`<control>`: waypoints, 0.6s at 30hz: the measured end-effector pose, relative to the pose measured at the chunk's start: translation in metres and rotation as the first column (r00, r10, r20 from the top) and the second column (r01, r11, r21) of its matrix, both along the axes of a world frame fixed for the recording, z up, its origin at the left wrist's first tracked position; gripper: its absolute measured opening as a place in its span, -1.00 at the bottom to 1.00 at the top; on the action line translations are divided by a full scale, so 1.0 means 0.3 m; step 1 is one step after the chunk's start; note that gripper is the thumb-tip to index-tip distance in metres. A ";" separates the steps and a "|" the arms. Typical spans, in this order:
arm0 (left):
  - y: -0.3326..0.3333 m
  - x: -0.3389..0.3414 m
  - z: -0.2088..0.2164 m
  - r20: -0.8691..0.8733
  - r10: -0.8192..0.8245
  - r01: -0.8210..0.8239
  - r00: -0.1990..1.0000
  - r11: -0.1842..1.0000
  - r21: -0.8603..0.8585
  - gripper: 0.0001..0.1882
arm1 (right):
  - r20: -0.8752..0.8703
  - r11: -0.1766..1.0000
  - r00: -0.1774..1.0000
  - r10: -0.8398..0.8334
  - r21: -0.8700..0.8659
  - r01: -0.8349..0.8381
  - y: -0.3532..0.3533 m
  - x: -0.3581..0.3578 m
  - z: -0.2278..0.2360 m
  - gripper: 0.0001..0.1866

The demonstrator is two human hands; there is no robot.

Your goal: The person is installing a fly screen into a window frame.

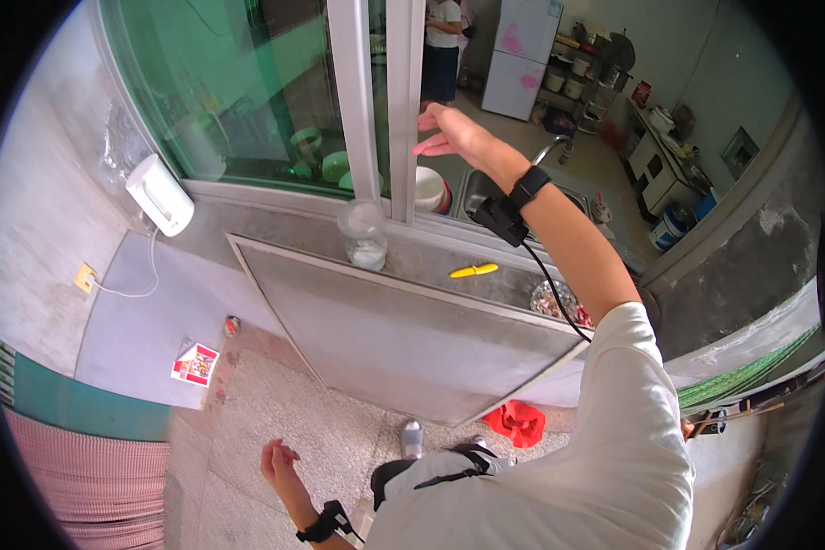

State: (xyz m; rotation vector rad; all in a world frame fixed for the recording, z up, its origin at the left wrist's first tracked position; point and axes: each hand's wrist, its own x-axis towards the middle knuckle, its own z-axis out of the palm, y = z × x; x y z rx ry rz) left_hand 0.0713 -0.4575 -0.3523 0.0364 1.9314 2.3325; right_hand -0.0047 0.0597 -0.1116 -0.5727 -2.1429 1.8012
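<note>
My right hand (454,136) is raised at the edge of the sliding window's light metal frame (401,110), fingers stretched and apart, holding nothing. Whether the fingertips touch the frame, I cannot tell. Low at the left, my left hand (281,460) hangs over the floor, its fingers loosely bent and nothing in them. Green-tinted window glass (238,101) fills the left side of the opening. Below the window, a framed screen panel (403,335) leans against the sill (412,252).
On the sill are a clear jar (364,236), a yellow-handled tool (474,270) and a glass dish (552,299). A white kettle-like appliance (160,195) is at the left wall. A red bag (517,423) lies near my feet. Beyond the opening are a sink (481,191) and a person (443,41).
</note>
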 end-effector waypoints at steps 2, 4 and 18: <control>-0.029 -0.008 -0.024 0.009 0.051 -0.051 0.999 0.999 0.005 -0.81 | -0.018 0.998 0.998 0.062 -0.003 -0.062 -0.020 -0.024 0.006 -0.43; -0.043 -0.007 -0.038 0.049 0.126 -0.128 0.991 0.992 0.024 -0.81 | -0.022 0.998 1.000 0.017 -0.066 -0.019 -0.023 -0.055 0.009 -0.36; 0.051 -0.037 -0.067 0.199 -0.081 0.086 0.977 0.996 -0.018 -0.77 | 0.007 0.992 0.992 0.128 -0.007 -0.128 -0.040 -0.144 0.012 -0.25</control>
